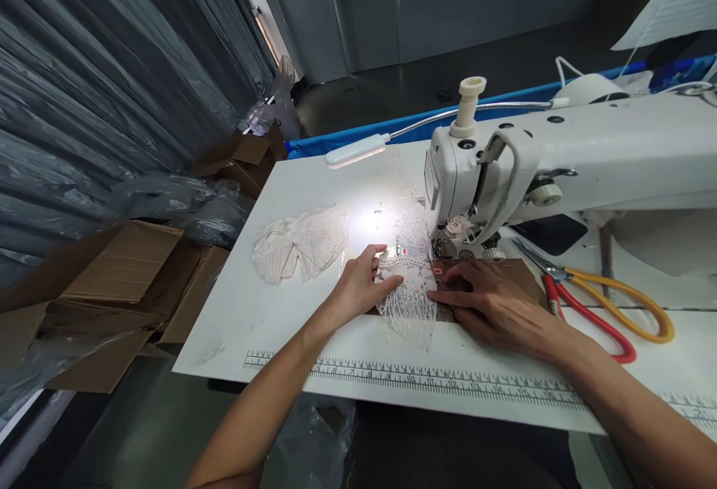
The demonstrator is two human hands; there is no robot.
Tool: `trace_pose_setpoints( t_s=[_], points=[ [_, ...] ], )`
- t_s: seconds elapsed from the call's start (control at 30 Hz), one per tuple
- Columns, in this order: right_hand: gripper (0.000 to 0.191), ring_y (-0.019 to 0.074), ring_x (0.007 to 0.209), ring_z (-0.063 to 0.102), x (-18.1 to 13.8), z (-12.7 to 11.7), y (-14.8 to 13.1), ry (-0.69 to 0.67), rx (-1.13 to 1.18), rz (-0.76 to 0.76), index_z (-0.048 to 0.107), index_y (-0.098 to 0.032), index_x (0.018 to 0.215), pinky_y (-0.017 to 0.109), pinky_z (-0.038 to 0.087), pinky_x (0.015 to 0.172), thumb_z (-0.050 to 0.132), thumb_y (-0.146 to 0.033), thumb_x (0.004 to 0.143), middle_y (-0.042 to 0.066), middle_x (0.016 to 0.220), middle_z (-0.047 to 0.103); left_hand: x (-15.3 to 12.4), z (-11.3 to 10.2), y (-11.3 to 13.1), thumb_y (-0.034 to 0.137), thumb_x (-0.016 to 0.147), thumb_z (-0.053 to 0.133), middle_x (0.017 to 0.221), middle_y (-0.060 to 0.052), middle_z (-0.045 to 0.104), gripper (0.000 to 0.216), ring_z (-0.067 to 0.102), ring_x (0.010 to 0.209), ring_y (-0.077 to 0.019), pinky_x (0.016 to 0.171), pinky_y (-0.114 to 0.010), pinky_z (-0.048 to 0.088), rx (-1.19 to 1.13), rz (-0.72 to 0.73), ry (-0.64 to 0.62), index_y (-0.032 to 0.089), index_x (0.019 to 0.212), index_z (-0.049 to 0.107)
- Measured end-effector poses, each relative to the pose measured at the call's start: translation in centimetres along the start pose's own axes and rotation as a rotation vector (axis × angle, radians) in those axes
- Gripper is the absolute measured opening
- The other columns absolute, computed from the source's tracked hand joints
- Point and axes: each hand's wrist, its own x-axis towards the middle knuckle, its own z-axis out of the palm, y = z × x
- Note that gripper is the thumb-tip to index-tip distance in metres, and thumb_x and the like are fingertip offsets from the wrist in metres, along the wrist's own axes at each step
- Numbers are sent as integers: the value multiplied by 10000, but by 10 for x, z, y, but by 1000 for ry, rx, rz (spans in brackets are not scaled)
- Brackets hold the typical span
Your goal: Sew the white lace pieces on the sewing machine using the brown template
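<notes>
A white lace piece (411, 302) lies on the table just left of the sewing machine's (451, 175) needle area, its fringe-like lower end hanging toward the front edge. My left hand (358, 286) is closed at the lace's left edge, thumb on top and the other fingers curled beside it. Against the right edge rests my right hand (487, 302), palm down, index finger stretched onto the lace, remaining fingers partly bent over a brown plate (518, 276). The needle tip is too small to make out. Another lace piece (314, 241) lies farther left.
Scissors (613, 291) with yellow and red handles lie right of my right hand. A lamp (358, 151) on a bendable arm lights the tabletop. A printed ruler (408, 378) runs along the front edge. Cardboard boxes (120, 265) and plastic bags stand on the left.
</notes>
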Motion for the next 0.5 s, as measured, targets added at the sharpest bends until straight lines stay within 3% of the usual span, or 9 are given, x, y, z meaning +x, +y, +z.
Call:
trace_pose_setpoints(
  t_s=[0.3, 0.5],
  points=[
    [384, 247, 1002, 550, -1, 4, 2, 12, -26, -3, 632, -376, 1206, 449, 478, 861, 528, -205, 878, 72, 1097, 562, -3, -11, 6, 558, 797, 642, 782, 20, 505, 692, 476, 607, -107, 539, -220, 357, 14, 12, -6, 196, 1346, 427],
    [356, 256, 1025, 548, -1, 4, 1, 22, -9, 9, 639, -372, 1191, 476, 472, 888, 509, -230, 892, 75, 1111, 558, -2, -13, 2, 480, 816, 642, 858, 6, 566, 619, 543, 639, -109, 570, -230, 423, -10, 12, -5, 206, 1331, 437]
  ],
)
